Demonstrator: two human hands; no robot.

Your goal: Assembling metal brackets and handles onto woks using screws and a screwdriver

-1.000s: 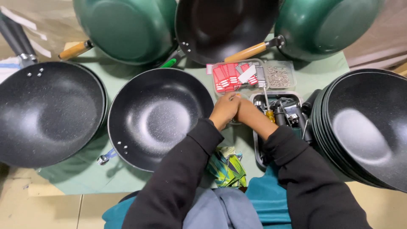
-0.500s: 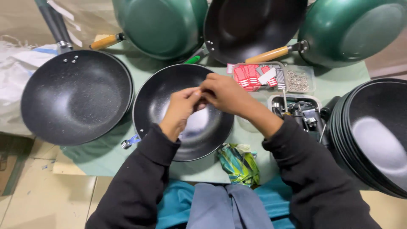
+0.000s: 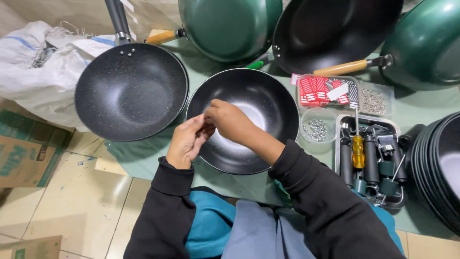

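Hands meet over the near rim of the handleless black wok (image 3: 249, 100): left hand (image 3: 188, 141) and right hand (image 3: 229, 121) both pinch something too small to make out. Looks like hardware fitting; screw bowl (image 3: 318, 125) sits right of them, yellow-handled screwdriver (image 3: 358, 149) beyond.

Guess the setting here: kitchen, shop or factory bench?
Most likely a small cookware assembly bench, not a kitchen. Many identical pans lie around, some handleless in a stack; a tray holds black handles and a screwdriver; a bowl of screws sits nearby. Both hands, left hand and right hand, meet over one handleless pan.
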